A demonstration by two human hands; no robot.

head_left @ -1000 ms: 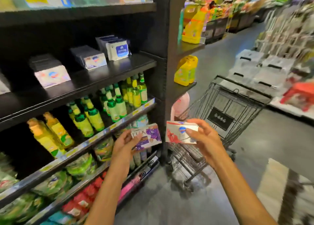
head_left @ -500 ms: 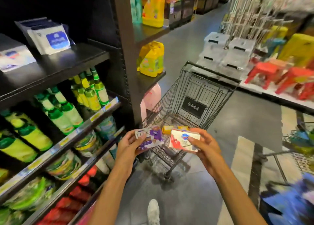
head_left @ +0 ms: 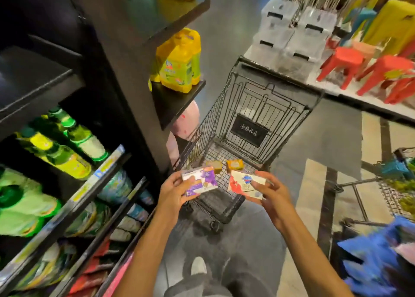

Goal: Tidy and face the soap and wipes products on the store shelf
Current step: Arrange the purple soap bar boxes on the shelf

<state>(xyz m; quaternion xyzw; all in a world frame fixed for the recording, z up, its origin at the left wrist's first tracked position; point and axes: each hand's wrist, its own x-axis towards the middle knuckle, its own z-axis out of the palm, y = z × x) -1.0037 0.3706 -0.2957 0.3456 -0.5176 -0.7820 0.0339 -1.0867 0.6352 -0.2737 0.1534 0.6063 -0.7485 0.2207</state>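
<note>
Floor and aisle: grey store floor (head_left: 314,153), a black wire cart (head_left: 253,121) standing just ahead of the person, dark shelving (head_left: 125,76) running down the left.
Left shelves: green-capped bottles (head_left: 74,144) on one level, blurred packets below; yellow jugs (head_left: 179,61) on the end shelf further off.
Far right: clear bins (head_left: 296,27) and red stools (head_left: 363,70) on a low white platform.
Left hand: left hand (head_left: 175,192) grasps a purple soap box (head_left: 199,181), thumb across its face.
Right hand: right hand (head_left: 271,194) grips a red-and-white soap box (head_left: 246,183) by its right end.
Where the boxes are: side by side, slightly apart, held over the cart's near end, away from the shelves.
In the cart: two small yellow-brown packs (head_left: 226,165) on the wire bottom, beyond the boxes.
Hard to make out: box lettering smeared; lower-shelf goods blurred; blue shape (head_left: 370,263) at near right unidentifiable.
</note>
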